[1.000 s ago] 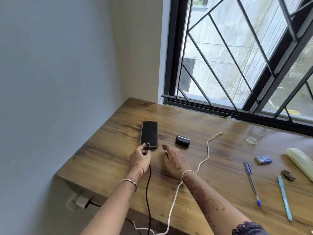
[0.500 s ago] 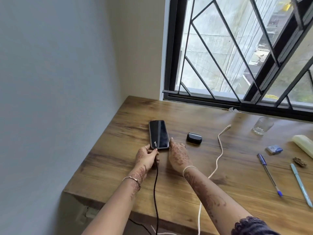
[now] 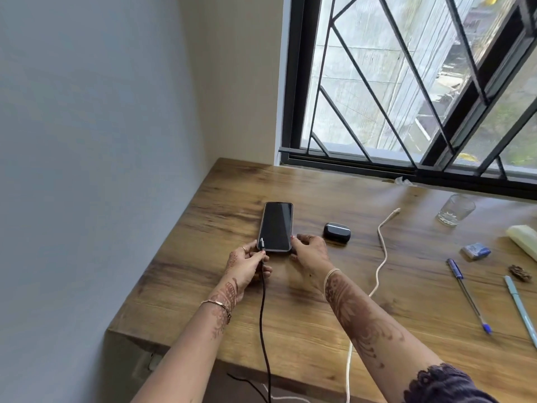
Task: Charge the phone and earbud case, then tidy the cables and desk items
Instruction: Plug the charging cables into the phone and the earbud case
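Pinching the thin black cable [image 3: 263, 315] between the curled thumb and fingers of the left hand [image 3: 247, 264], just behind its small silver plug [image 3: 261, 243], and holding that plug over the near-left corner of the screen. Bracing the phone [image 3: 276, 225] with the right hand [image 3: 309, 251], fingers curled against its near-right edge. Pressing in from both sides on a slim, glossy black slab with rounded corners, lying flat on the wood-grain bench [image 3: 290, 324] just beyond the two hands. Letting the black cable trail back from the left hand, past the wrist and over the near bench edge.

Leaving the earbud case [image 3: 337, 232] untouched just right of the right hand's fingers — a smooth, dark, rounded pebble shape. Leaving the pale, cord-like white cable [image 3: 382, 251] snaking farther right of that hand, its free end pointing away.

Leaving, well right of the right hand, a clear ribbed glass tumbler [image 3: 456, 210] standing upright, contents impossible to tell, with a dark blue pen [image 3: 467, 298], a light blue pen [image 3: 520, 312] and a small crumpled blue packet [image 3: 476, 251] lying nearer.
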The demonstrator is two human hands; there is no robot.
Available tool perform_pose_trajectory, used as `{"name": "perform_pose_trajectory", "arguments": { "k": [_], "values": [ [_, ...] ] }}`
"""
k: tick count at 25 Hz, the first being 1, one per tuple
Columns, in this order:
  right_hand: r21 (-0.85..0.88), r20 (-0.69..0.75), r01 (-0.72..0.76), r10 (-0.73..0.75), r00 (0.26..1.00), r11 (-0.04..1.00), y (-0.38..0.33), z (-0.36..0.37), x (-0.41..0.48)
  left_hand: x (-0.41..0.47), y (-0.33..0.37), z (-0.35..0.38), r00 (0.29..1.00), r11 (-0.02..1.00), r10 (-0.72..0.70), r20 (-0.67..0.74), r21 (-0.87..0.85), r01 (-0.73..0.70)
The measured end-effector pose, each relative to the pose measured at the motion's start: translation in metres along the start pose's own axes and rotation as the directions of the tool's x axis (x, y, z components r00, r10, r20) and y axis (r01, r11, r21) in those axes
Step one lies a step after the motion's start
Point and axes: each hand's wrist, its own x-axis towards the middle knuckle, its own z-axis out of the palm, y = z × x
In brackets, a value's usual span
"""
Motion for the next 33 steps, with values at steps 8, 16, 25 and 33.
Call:
{"name": "perform_pose_trajectory", "arguments": {
  "k": [8, 16, 25, 33],
  "values": [
    [0.232, 0.180, -0.069, 0.027, 0.983, 0.970, -0.017, -0.011, 0.003, 0.000, 0.002, -0.006, 1.000, 0.999, 0.008, 0.026, -0.042, -0.007],
    [0.363, 0.237, -0.121, 0.034, 0.971, 0.924, -0.009, 0.001, 0.017, -0.008, -0.014, 0.000, 0.988, 0.996, 0.087, -0.129, -0.017, -0.089],
    [0.430, 0.289, -0.148, 0.019, 0.957, 0.891, -0.007, 0.002, 0.025, -0.002, -0.020, 0.014, 0.977, 0.988, 0.085, -0.196, 0.145, -0.057],
    [0.443, 0.300, -0.159, 0.021, 0.954, 0.882, -0.009, -0.001, 0.023, -0.006, -0.003, 0.014, 0.989, 0.998, -0.032, -0.141, 0.055, 0.040]
  ]
}}
